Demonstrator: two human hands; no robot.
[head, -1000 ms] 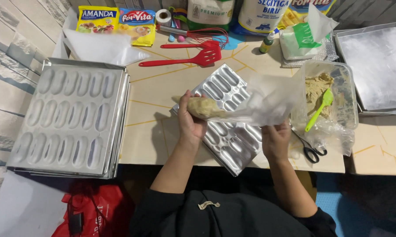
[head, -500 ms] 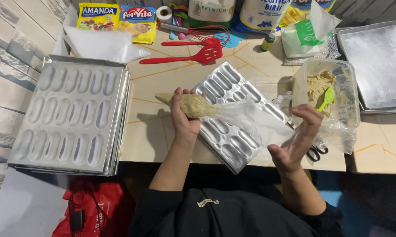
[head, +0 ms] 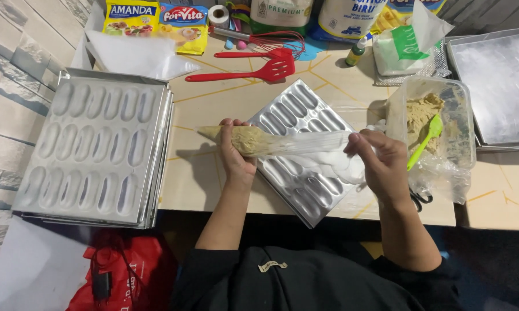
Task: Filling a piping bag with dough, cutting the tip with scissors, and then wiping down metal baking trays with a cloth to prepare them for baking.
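A clear plastic piping bag [head: 259,140] part-filled with tan dough is held level above a silver metal baking mould with oval hollows [head: 302,151], which lies skewed on the tabletop [head: 225,101]. The left hand [head: 235,155] has its fingers clenched round the filled end; the right hand [head: 380,163] pinches the bag's empty twisted tail. This looks like readying the bag to pipe (the hollows are bare), so the tip likely needs lowering into one. A plastic tub of dough with a green spatula [head: 426,141] sits just right; a stack of matching moulds [head: 95,152] lies left.
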